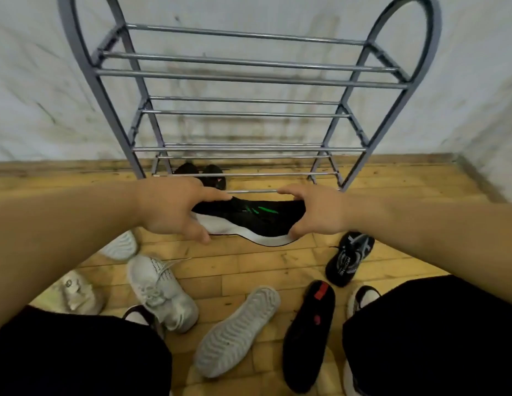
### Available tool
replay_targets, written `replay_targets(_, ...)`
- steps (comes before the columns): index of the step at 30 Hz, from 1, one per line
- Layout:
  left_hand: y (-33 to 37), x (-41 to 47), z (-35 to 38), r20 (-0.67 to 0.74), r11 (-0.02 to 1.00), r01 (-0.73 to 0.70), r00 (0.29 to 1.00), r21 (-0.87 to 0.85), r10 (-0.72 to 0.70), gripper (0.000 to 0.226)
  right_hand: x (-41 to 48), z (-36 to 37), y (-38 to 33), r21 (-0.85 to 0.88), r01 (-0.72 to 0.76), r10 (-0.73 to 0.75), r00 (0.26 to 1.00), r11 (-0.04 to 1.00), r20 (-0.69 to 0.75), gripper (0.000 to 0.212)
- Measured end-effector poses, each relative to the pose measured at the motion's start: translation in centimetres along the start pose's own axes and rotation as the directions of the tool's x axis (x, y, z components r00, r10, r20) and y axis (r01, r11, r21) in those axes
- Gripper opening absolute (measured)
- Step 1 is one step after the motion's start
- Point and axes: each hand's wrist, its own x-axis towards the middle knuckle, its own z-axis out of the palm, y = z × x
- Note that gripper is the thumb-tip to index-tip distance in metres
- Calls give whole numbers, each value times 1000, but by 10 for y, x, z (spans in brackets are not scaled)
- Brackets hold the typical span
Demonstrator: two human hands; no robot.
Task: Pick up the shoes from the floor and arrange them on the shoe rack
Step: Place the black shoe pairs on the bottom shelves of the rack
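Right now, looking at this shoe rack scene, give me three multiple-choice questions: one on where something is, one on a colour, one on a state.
1. Where is the pair of dark shoes already stored?
A. top tier
B. lowest tier of the shoe rack
C. beside the wall corner

2. What colour are the marks on the black sneaker being held?
A. green
B. red
C. yellow

3. How does the grey shoe in the middle of the floor lie?
A. upright
B. sole up
C. stacked on another shoe

Answers:
1 B, it sits low behind the bottom bars.
2 A, green streaks show on its side between the left hand and right hand.
3 B, its ridged tread faces the camera.
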Motion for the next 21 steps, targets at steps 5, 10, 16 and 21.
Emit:
replay_targets(5, -7, -7, 2, 96, 998, 47, 994, -32, -44, 99, 8, 12, -22, -253, 107, -83, 991, 962, 106, 115)
replay_targets(10, -15, -22, -13, 111, 994, 112, 988, -1, -112, 99, 14, 17, -50, -322, 195, -181, 981, 926, 74, 96)
replay_targets(16, -40, -127, -88, -244, 923, 281, 906, -264, -345, 95, 23, -6, -105, -73, 391, -398, 904, 917, -157, 85)
replay_targets(21, -72, -236, -25, -462, 778, 298, 668, -552, -584, 84, 26, -20, -202, 39, 362, -357, 930, 932, -91, 105)
